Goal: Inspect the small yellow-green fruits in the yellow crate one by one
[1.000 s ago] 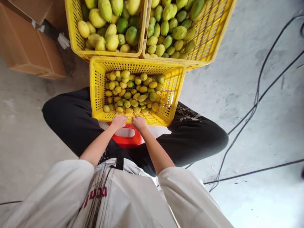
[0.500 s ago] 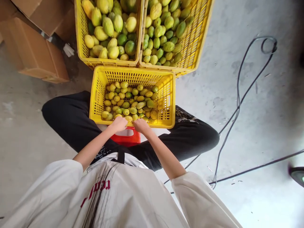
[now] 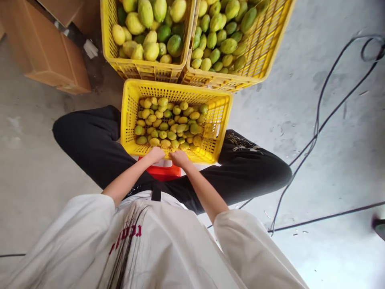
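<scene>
A yellow plastic crate (image 3: 128, 120) stands between my knees, its bottom covered with several small yellow-green lemons (image 3: 172, 127). My left hand (image 3: 156, 154) is closed over the crate's near rim, left of its middle. Close beside it, my right hand (image 3: 179, 158) grips the same rim, fingers wrapped over the edge and partly hidden. Just below the hands, part of a red plastic stool (image 3: 165, 173) shows between my legs.
Two larger yellow crates, left (image 3: 144, 68) and right (image 3: 272, 44), hold bigger green and yellow fruit beyond mine. Cardboard boxes (image 3: 45, 56) sit at upper left. Black cables (image 3: 314, 138) loop over the concrete floor (image 3: 337, 168) at right.
A wider gap shows between my crate and the two behind it, and its fruit has shifted slightly. Both hands keep their grip on the rim. The view has moved a little.
</scene>
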`<state>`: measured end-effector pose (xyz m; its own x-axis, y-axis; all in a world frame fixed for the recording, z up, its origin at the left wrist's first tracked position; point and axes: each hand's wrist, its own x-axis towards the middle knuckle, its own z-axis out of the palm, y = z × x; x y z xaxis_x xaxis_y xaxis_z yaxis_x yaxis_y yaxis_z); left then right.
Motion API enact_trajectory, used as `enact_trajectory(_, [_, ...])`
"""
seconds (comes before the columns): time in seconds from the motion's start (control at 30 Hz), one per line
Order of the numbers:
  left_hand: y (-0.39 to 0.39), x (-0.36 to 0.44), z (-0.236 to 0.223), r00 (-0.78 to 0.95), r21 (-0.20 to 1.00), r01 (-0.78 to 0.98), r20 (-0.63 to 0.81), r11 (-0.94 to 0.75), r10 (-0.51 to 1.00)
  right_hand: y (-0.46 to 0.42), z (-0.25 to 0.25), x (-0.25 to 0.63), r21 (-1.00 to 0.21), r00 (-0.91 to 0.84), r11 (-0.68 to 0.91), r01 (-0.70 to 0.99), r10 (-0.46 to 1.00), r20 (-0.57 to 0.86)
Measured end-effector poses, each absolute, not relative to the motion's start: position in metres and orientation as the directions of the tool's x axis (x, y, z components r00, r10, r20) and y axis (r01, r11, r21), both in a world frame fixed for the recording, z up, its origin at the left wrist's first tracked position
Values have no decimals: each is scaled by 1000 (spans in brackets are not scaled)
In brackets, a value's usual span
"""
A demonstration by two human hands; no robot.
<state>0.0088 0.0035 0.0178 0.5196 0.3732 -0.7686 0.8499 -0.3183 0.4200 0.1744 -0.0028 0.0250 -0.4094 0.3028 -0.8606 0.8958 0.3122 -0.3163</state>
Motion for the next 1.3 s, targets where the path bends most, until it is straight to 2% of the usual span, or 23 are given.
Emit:
enact_trajectory(0.37, [-9,12,15,471,365,860,-836,-356,280,-22,12,170,-318,-389,276,907,259,-884])
enact_trajectory(0.5, [-11,12,17,461,360,864,-847,-351,265,-10,4,181,-382,-422,230,895,159,-893])
enact_trajectory(0.57, [-11,12,18,464,368,864,-846,-344,261,1,-5,188,-434,-451,133,891,138,-882])
enact_trajectory(0.63, [-11,12,19,469,379,865,-844,-330,259,15,-20,194,-513,-482,-113,851,221,-848])
enact_trajectory(0.7, [-10,13,21,466,389,874,-841,-293,275,34,-40,197,-572,-455,-347,743,365,-812])
enact_trajectory(0.77, [-8,12,23,456,400,887,-838,-231,299,58,-63,195,-562,-344,-428,708,487,-803])
enact_trajectory(0.83, [-5,10,24,413,381,911,-850,-158,328,86,-87,191,-518,-184,-400,756,630,-755])
enact_trajectory(0.93, [3,1,21,278,270,960,-888,-73,367,128,-117,184,-471,-98,-363,804,700,-707])
enact_trajectory(1.07, [23,-19,5,-5,31,995,-930,93,367,166,-138,175,-490,-210,-214,845,709,-673])
enact_trajectory(1.17, [41,-31,-21,-186,-126,969,-939,213,290,177,-146,166,-430,-230,-152,890,665,-711])
enact_trajectory(1.23, [51,-38,-40,-263,-201,953,-919,226,294,179,-152,159,-376,-207,-124,918,660,-723])
enact_trajectory(1.3, [58,-44,-59,-282,-220,951,-905,218,318,180,-158,154,-369,-206,-106,923,672,-711])
